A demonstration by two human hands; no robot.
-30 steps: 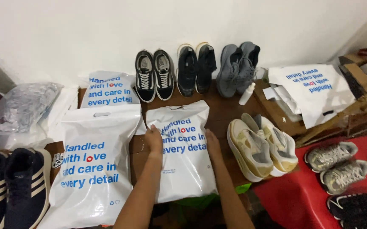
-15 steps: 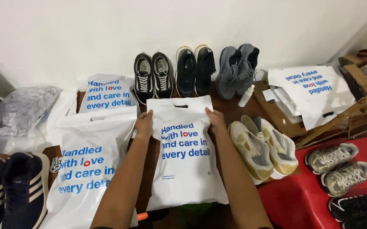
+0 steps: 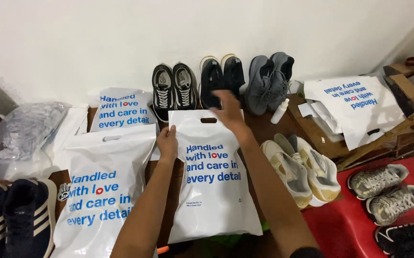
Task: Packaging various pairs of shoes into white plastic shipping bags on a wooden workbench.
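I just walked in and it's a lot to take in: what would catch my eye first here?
Probably the white plastic bag with blue lettering in the middle, with the left hand on its upper left corner and the right hand reaching over its top. Behind it, three pairs of dark and grey shoes line the white wall. A cream pair lies to the bag's right, beside a red mat.

White bag [image 3: 214, 191] with blue lettering; black shoes [image 3: 222, 79]; red mat [image 3: 355, 229].

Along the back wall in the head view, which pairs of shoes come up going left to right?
black lace-up sneakers with white soles → black slip-on pair → grey knit sneakers. The right hand is at the slip-on pair.
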